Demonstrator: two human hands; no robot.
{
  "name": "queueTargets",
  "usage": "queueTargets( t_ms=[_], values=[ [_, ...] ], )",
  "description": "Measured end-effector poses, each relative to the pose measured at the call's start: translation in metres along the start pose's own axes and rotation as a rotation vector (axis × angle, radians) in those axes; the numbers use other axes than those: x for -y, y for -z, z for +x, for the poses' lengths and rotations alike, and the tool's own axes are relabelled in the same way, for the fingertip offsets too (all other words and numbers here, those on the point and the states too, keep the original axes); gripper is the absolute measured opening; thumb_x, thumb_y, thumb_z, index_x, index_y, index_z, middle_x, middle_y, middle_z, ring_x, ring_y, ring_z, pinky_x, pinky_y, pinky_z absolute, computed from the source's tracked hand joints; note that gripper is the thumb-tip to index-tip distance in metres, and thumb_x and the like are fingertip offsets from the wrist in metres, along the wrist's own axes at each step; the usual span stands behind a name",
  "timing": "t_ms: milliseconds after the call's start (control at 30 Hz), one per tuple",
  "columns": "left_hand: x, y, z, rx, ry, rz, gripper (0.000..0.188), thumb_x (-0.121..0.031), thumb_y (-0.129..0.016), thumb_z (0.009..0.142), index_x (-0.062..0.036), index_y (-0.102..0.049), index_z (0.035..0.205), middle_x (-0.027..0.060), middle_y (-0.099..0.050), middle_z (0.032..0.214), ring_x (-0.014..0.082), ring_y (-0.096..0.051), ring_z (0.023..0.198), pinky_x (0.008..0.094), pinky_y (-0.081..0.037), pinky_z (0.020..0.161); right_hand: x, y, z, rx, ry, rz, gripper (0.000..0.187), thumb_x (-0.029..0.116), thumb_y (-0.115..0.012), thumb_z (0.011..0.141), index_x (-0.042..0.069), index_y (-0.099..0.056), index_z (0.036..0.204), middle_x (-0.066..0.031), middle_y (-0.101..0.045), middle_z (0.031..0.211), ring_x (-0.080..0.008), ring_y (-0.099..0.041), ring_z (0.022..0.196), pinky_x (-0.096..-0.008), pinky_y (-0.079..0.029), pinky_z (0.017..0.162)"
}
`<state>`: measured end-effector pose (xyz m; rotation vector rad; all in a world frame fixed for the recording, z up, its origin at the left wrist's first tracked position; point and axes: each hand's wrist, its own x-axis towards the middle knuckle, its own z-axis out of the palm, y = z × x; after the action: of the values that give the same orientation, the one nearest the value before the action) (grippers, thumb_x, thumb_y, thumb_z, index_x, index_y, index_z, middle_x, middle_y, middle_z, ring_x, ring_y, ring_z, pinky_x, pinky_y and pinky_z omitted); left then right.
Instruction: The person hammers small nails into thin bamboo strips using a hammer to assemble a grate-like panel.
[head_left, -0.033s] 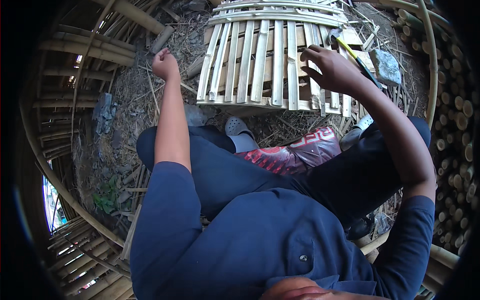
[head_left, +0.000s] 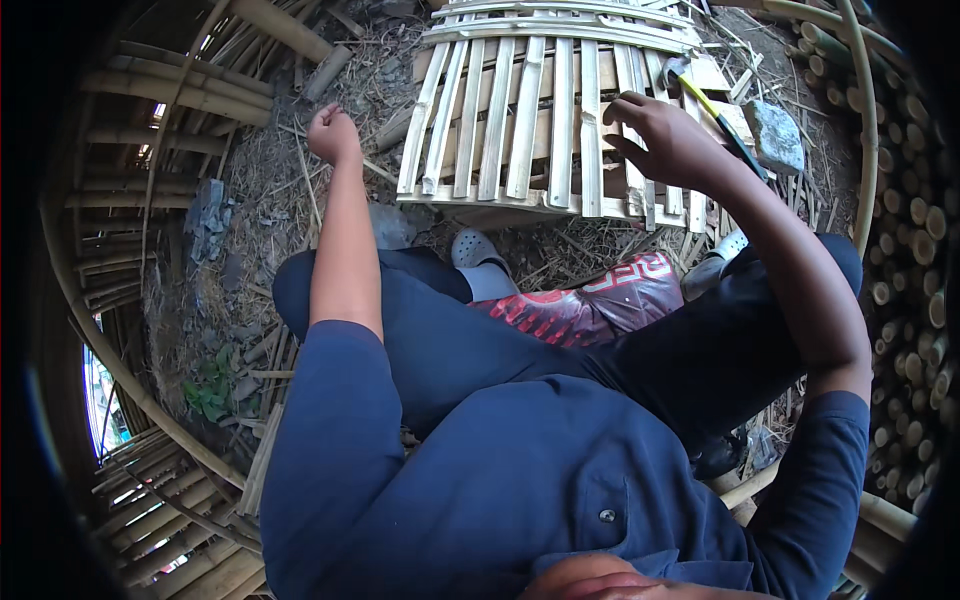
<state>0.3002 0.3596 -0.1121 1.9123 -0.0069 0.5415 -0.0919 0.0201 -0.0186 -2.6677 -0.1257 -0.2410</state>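
Observation:
My left hand (head_left: 333, 134) is raised to the left of a bamboo slat panel (head_left: 530, 125), apart from it. Its fingers are curled together, and what they may hold is hidden. My right hand (head_left: 660, 140) hovers at the panel's right side, with bent fingers spread apart and nothing seen between them. Whether its fingertips touch a slat I cannot tell. Pale split strips run lengthwise on the panel, with several crosswise strips (head_left: 560, 30) at the far end. A hammer (head_left: 715, 110) with a yellow and black handle lies beyond my right wrist, on the panel's right side.
A grey stone block (head_left: 774, 137) sits right of the panel. Stacked bamboo poles (head_left: 910, 250) line the right side; a bamboo wall (head_left: 160, 150) stands left. A red and grey printed sack or cloth (head_left: 600, 300) lies between my legs. Straw and scraps litter the ground (head_left: 270, 220).
The panel and the hammer sit slightly farther right in the picture. Both hands keep nearly the same pose.

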Motion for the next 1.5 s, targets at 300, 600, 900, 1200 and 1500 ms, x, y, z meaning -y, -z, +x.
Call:
queueTargets(
  t_ms=[300,600,900,1200,1500],
  values=[
    [0.212,0.085,-0.032,0.338,0.671,0.816,0.062,-0.040,-0.063,0.090,-0.0088,-0.059,0.143,0.0160,-0.039,0.162,0.0352,-0.048,0.141,0.0540,-0.037,0.115,0.021,-0.017,0.026,0.022,0.163,0.082,0.014,0.014,-0.068,0.095,0.005,-0.065,0.105,-0.0142,-0.066,0.102,-0.0368,-0.067,0.087,-0.0467,-0.054,0.078],
    [0.197,0.069,-0.042,0.411,0.719,0.501,0.052,-0.019,-0.072,0.078,0.0089,-0.066,0.121,0.0239,-0.069,0.127,0.0366,-0.068,0.116,0.0447,-0.051,0.099,0.018,-0.025,0.037,0.044,0.149,0.080,0.015,0.017,-0.067,0.097,0.004,-0.064,0.104,-0.0148,-0.068,0.097,-0.0368,-0.068,0.085,-0.0473,-0.054,0.075],
    [-0.060,0.046,0.009,0.182,0.381,-0.159,0.029,-0.009,-0.073,0.085,0.0121,-0.075,0.104,0.0152,-0.076,0.099,0.0188,-0.071,0.086,0.0338,-0.056,0.081,-0.004,-0.017,0.037,0.037,0.075,0.050,0.015,0.015,-0.068,0.095,0.002,-0.065,0.103,-0.0164,-0.068,0.101,-0.0347,-0.071,0.093,-0.0444,-0.057,0.080],
    [-0.237,0.081,-0.058,0.789,-0.801,-0.109,0.028,-0.014,-0.065,0.095,-0.0042,-0.077,0.118,0.0104,-0.075,0.118,0.0189,-0.066,0.115,0.0349,-0.049,0.104,0.016,0.004,0.053,-0.378,-0.381,0.164,0.045,0.045,-0.060,0.101,0.004,-0.068,0.117,-0.0157,-0.076,0.092,-0.0315,-0.074,0.086,-0.0430,-0.056,0.082],
    [-0.193,0.056,-0.179,1.577,-1.013,0.348,0.045,-0.004,-0.069,0.081,-0.0014,-0.068,0.125,0.0190,-0.062,0.135,0.0387,-0.057,0.128,0.0476,-0.035,0.123,0.002,0.004,0.053,-0.371,-0.539,0.342,0.063,0.046,-0.055,0.106,-0.008,-0.043,0.137,-0.0227,-0.069,0.105,-0.0208,-0.072,0.079,-0.0345,-0.058,0.066]
  ],
)
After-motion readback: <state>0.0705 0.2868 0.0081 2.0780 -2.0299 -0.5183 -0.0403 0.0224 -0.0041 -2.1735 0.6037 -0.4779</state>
